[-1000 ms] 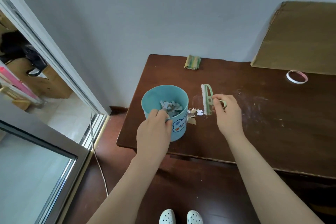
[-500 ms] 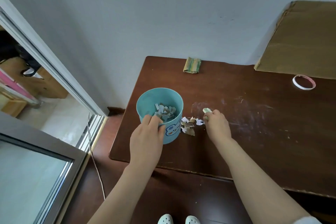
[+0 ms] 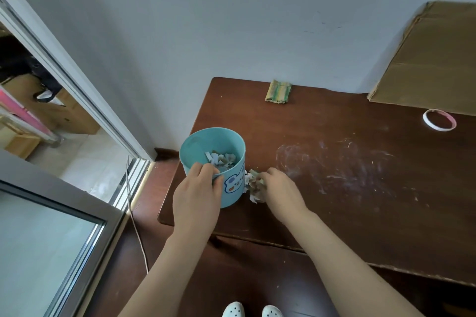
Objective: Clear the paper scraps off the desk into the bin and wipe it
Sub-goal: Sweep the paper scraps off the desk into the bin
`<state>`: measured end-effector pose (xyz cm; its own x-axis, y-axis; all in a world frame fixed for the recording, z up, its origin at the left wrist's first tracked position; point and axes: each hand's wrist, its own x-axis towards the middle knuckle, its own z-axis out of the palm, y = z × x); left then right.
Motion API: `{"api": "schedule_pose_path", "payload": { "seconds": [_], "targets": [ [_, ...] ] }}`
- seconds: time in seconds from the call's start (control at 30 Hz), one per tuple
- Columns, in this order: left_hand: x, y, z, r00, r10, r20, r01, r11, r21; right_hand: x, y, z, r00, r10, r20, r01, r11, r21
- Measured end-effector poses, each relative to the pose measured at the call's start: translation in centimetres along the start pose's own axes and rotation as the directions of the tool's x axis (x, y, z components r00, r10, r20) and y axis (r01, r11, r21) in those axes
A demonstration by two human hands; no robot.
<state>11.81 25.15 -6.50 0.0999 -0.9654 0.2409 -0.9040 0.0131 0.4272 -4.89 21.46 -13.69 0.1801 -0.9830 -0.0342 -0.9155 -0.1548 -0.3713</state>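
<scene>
A teal bin (image 3: pixel 233 197) with a bear print stands at the left front corner of the dark wooden desk (image 3: pixel 360 213), and several paper scraps (image 3: pixel 222 159) lie inside it. My left hand (image 3: pixel 197 194) grips its near rim, fingers hooked over the edge. A small heap of paper scraps (image 3: pixel 253 189) lies on the desk against the bin's right side. My right hand (image 3: pixel 280 192) is pressed against this heap, curled around a green brush (image 3: pixel 260 179) that is almost wholly hidden under the fingers.
A folded striped cloth (image 3: pixel 278 91) lies at the desk's back edge. A tape ring (image 3: pixel 439 119) and a cardboard sheet (image 3: pixel 432 59) are at the back right. White smears (image 3: pixel 334 162) mark the desk's middle. A glass door (image 3: pixel 51 239) stands at the left.
My right hand has lowered the brush from upright and swept it left, pushing the scraps up against the bin. My left hand kept hold of the rim.
</scene>
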Motion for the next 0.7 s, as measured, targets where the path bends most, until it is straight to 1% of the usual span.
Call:
{"api": "schedule_pose_path", "payload": {
  "seconds": [0.07, 0.13, 0.2, 0.27, 0.33, 0.37, 0.5, 0.57, 0.63, 0.7],
  "targets": [
    [-0.1, -0.1, -0.1, 1.000, -0.001, 0.004, 0.001, 1.000, -0.003, 0.5, 0.7, -0.9, 0.998, 0.020, -0.065, -0.019, 1.000, 0.015],
    [-0.1, -0.2, -0.2, 1.000, -0.009, 0.007, 0.009, 1.000, -0.006, 1.5, 2.2, -1.9, 0.990, 0.083, -0.118, -0.081, 0.996, 0.022],
    [-0.2, -0.3, -0.2, 0.999, -0.022, 0.031, 0.022, 1.000, -0.001, 2.6, 4.0, -2.6, 0.978, 0.170, -0.118, -0.172, 0.985, -0.008],
    [-0.3, -0.5, -0.2, 0.998, -0.027, 0.053, 0.027, 1.000, 0.004, 3.1, 4.9, -2.5, 0.971, 0.226, -0.077, -0.231, 0.971, -0.062],
    [-0.4, -0.6, -0.3, 0.998, -0.028, 0.064, 0.028, 1.000, 0.007, 2.9, 4.4, -1.7, 0.975, 0.217, -0.041, -0.220, 0.971, -0.092],
    [-0.3, -0.6, -0.3, 0.997, -0.032, 0.066, 0.031, 0.999, 0.009, 2.6, 3.7, -1.1, 0.982, 0.187, -0.028, -0.189, 0.978, -0.088],
    [-0.1, -0.8, -0.1, 0.996, -0.024, 0.081, 0.023, 1.000, 0.008, 0.8, 1.0, 0.9, 0.999, 0.008, 0.049, -0.004, 0.997, -0.072],
    [0.1, -0.6, -0.1, 0.996, -0.011, 0.091, 0.010, 1.000, 0.008, 0.4, 0.9, 0.5, 0.999, -0.039, 0.010, 0.040, 0.998, -0.055],
    [0.3, -0.4, -0.1, 0.996, -0.003, 0.092, 0.002, 1.000, 0.008, 0.9, 2.0, -0.8, 0.998, 0.008, -0.068, -0.009, 1.000, -0.007],
    [0.4, -0.1, 0.0, 0.996, 0.007, 0.089, -0.008, 1.000, 0.007, 1.7, 4.2, -2.3, 0.988, 0.100, -0.119, -0.102, 0.995, -0.015]
  ]
}}
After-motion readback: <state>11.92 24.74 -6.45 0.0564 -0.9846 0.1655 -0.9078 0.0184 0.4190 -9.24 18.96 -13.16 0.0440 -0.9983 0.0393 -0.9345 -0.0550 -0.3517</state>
